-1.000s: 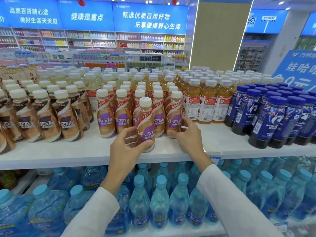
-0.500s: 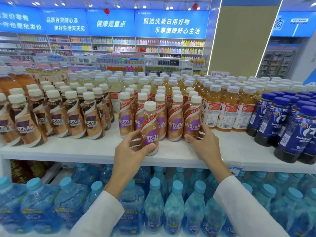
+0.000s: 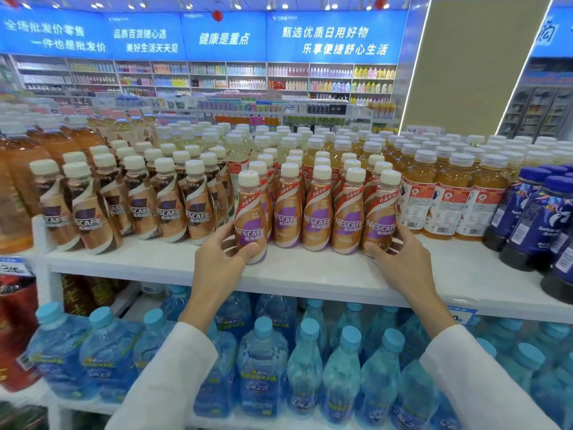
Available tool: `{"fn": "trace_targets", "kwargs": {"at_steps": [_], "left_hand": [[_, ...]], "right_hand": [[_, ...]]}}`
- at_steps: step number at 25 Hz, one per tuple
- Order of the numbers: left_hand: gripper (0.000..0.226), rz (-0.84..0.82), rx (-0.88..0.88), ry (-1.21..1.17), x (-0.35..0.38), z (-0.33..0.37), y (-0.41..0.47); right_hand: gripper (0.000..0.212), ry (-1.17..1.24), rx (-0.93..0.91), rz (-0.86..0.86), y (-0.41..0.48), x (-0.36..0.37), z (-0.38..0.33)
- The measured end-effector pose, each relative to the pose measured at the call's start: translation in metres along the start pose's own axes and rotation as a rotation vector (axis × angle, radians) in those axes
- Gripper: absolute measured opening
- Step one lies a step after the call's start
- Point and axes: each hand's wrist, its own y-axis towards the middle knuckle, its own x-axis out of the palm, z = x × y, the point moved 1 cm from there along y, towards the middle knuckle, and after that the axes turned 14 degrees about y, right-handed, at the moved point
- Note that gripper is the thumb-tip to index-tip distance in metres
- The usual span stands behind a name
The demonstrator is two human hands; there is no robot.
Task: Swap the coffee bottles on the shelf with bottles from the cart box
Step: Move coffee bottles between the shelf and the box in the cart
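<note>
Along the bottom of the frame, blue-capped water bottles (image 3: 263, 361) fill the lower shelf, with two white sleeves (image 3: 173, 377) rising over them. Above, at centre, the left hand (image 3: 217, 265) is wrapped around the base of a purple-label Nescafé bottle (image 3: 250, 218) standing upright on the white shelf (image 3: 310, 274), thumb in front. To its right, the right hand (image 3: 400, 259) cups the last bottle (image 3: 379, 215) of the front purple-label row (image 3: 319, 212), thumb at its base and fingers at its side; whether it truly grips I cannot tell. Left of centre stand brown-label Nescafé bottles (image 3: 139, 206); right of centre, orange tea bottles (image 3: 446, 193) and dark blue bottles (image 3: 533, 212). Blue banners (image 3: 217, 35) hang farthest back.
</note>
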Motion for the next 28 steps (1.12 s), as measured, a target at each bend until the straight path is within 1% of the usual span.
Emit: {"fn": "trace_targets", "kwargs": {"at_steps": [5, 8, 19, 24, 28], "left_hand": [[0.058, 0.004, -0.004, 0.012, 0.001, -0.003, 0.000], [0.059, 0.020, -0.013, 0.015, 0.002, -0.007, 0.000], [0.055, -0.006, 0.007, 0.089, 0.005, -0.006, -0.001], [0.060, -0.063, -0.009, 0.113, 0.004, -0.002, -0.010], [0.054, 0.010, -0.009, 0.145, -0.001, 0.005, -0.034]], "right_hand": [[0.069, -0.001, 0.009, -0.003, 0.000, 0.001, -0.001], [0.065, 0.004, -0.016, -0.003, 0.000, 0.000, 0.001], [0.066, -0.002, -0.016, -0.002, 0.000, 0.002, 0.002], [0.070, 0.001, 0.012, -0.041, -0.001, -0.001, -0.001], [0.064, 0.004, 0.000, -0.046, -0.016, -0.012, -0.008]]}}
